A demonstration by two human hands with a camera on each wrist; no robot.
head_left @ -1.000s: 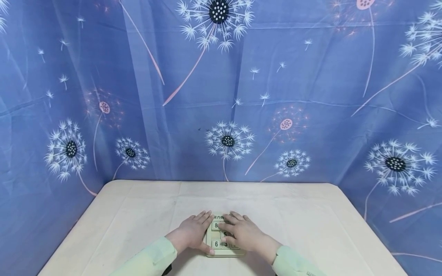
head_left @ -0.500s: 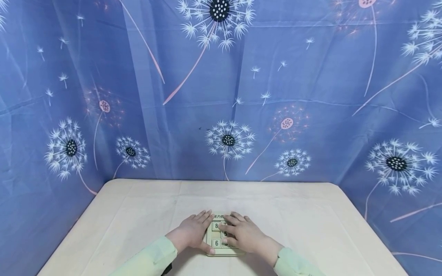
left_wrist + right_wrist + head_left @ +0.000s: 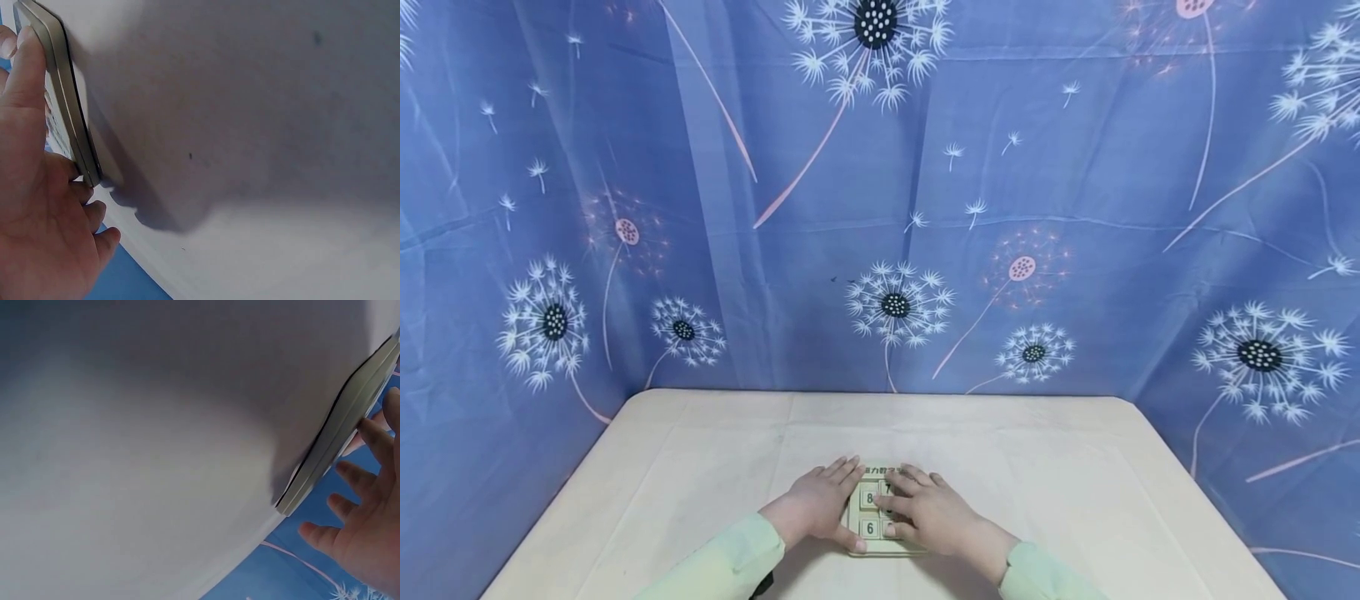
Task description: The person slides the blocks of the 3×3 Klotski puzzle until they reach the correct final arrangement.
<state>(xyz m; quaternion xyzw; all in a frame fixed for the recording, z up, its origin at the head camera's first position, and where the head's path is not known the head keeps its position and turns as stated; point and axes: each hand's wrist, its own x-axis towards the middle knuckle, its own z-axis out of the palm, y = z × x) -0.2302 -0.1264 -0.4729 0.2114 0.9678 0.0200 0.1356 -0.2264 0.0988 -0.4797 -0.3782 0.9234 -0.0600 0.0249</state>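
Observation:
A cream-coloured sliding number puzzle (image 3: 887, 552) lies on the table in the head view, its dark printed title partly covered. My left hand (image 3: 823, 504) holds its left side, thumb on the near corner and fingertips by the far corner. My right hand (image 3: 936, 512) spreads over the right half with fingers extended. Its index finger touches the tile marked 8 (image 3: 869, 498), and its thumb rests over the bottom row, right of the tile marked 6 (image 3: 870, 529). Most right-hand tiles are hidden beneath that hand. Both wrist views show the puzzle's edge (image 3: 65, 94) side-on.
A pale cloth-covered table (image 3: 1037, 450) with rounded far corners surrounds the puzzle. Blue curtains (image 3: 805, 317) printed with dandelions hang behind it and along both sides.
The tile marked 8 has slid toward me, into the gap above the 6, with my right index finger beside it. More of the printed title shows. My left hand keeps its place.

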